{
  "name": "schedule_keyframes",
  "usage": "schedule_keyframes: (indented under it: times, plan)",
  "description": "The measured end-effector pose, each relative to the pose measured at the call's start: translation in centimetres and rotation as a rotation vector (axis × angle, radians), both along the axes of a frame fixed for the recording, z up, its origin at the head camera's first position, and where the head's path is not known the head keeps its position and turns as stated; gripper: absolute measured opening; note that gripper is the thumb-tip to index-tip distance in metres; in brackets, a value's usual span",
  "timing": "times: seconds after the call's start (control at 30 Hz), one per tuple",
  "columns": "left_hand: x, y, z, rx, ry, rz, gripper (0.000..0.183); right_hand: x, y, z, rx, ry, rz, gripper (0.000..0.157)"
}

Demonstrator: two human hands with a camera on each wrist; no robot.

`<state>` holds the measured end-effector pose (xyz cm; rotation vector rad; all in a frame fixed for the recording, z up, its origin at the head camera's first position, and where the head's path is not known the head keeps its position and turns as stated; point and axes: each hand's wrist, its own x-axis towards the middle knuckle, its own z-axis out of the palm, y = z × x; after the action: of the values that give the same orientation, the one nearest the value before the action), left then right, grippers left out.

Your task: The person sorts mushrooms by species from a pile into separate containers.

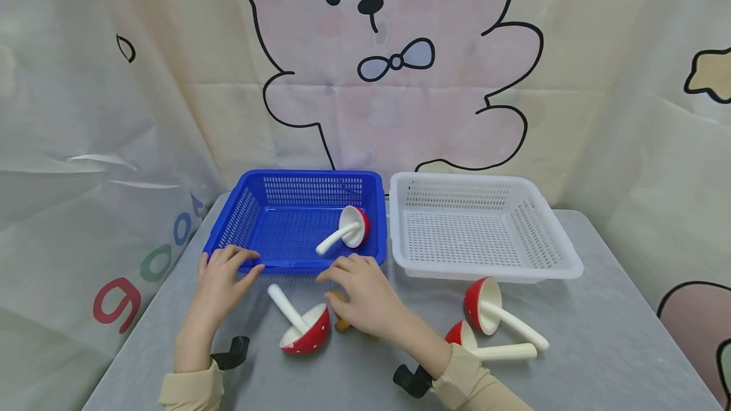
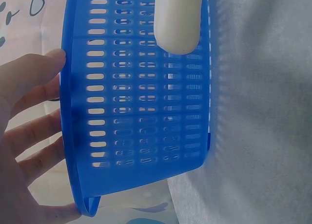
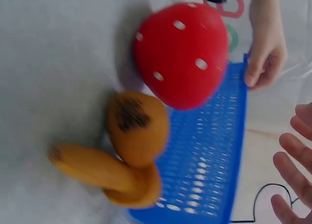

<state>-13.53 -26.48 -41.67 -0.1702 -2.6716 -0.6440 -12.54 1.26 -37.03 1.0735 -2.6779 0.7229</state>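
"Who is holding what?"

"The left hand (image 1: 224, 281) is gripping the blue basket (image 1: 285, 224) at its near left rim, thumb and fingers clasping the edge; the right hand (image 1: 365, 293) is hovering (fingers loose, holding nothing) above a brown mushroom (image 3: 114, 177)."

"And nearby?"

"A red-capped mushroom (image 1: 349, 230) is lying inside the basket, at right; another red mushroom (image 1: 308, 333) is resting on the near side, between the hands."
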Motion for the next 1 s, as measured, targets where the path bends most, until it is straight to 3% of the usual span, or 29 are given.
schedule_keyframes:
  times: [0.57,1.0]
  plan:
    - [0.0,-0.1,-0.1,-0.006,-0.015,-0.002,0.019,1.7,-1.9,-5.4,0.091,0.016,0.131,0.023]
    - [0.0,-0.1,0.0,0.010,-0.013,-0.003,0.018,1.8,-2.3,-6.9,0.049,0.058,0.161,0.021]
